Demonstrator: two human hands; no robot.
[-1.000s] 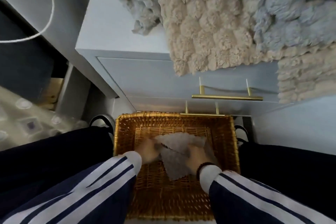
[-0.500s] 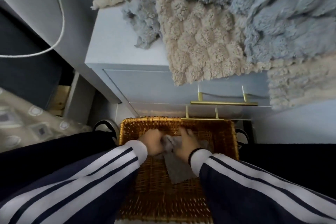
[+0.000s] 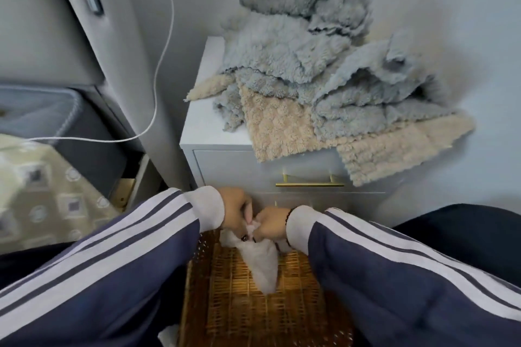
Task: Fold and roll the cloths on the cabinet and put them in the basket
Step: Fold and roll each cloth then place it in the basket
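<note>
Both hands meet over the far end of the wicker basket (image 3: 253, 315), at about 6 o'clock in the view. Left hand (image 3: 236, 209) has its fingers curled down onto the bunched top of a pale grey cloth (image 3: 263, 263), and right hand (image 3: 271, 223), a dark bead bracelet at its wrist, pinches the same bunch from the other side; the two hands touch. From their grip the cloth hangs down to a point inside the basket.

At 12 to 2 o'clock a heap of fluffy cloths (image 3: 324, 87), blue-grey ones on top of beige ones, lies on the white cabinet (image 3: 203, 127); the beige edges droop over its front, above a brass drawer handle (image 3: 309, 184). The cabinet's top is bare at its left corner.

At 9 o'clock lies a patterned beige fabric (image 3: 42, 194). A white cable (image 3: 165, 45) runs down the wall at 11 o'clock. A scrap of white material (image 3: 168, 336) shows at the basket's near left corner.
</note>
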